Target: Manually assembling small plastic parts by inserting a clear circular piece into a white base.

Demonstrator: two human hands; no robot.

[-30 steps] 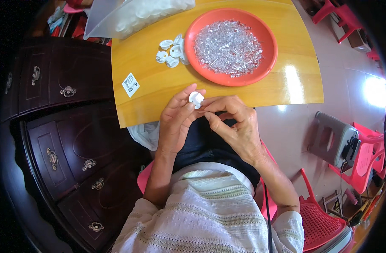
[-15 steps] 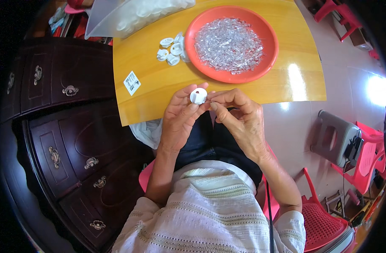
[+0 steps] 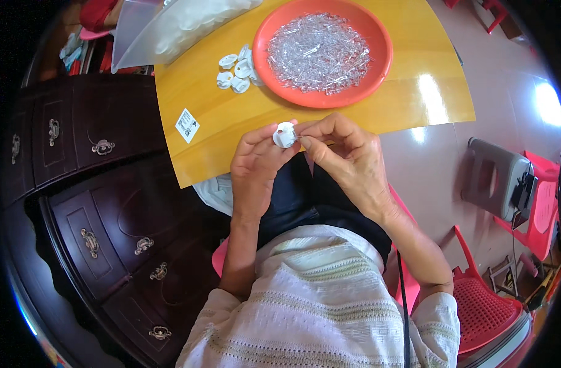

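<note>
My left hand (image 3: 253, 165) holds a small round white plastic part (image 3: 284, 135) by its edge, over the near edge of the table. The part has a hole and raised pieces on its face. From the right, my right hand (image 3: 351, 159) pinches a thin wire-legged piece (image 3: 299, 138), like an LED, between thumb and forefinger, its end at the side of the white part. Whether the wires are inside the part, I cannot tell. Beyond my hands, a red-orange plate (image 3: 323, 101) bears a heap of similar clear, thin-legged pieces (image 3: 317, 55).
Several white parts (image 3: 240, 69) lie left of the plate on the yellow table (image 3: 415, 113). A translucent container (image 3: 133, 34) of white parts stands behind them. A label (image 3: 187, 126) lies at the table's left. Dark drawers (image 3: 103, 178) flank me; a grey stool (image 3: 495, 178) stands right.
The view has shifted a little, so the table and plate sit higher and further left. My left hand has turned the white part slightly; both hands keep their hold.
</note>
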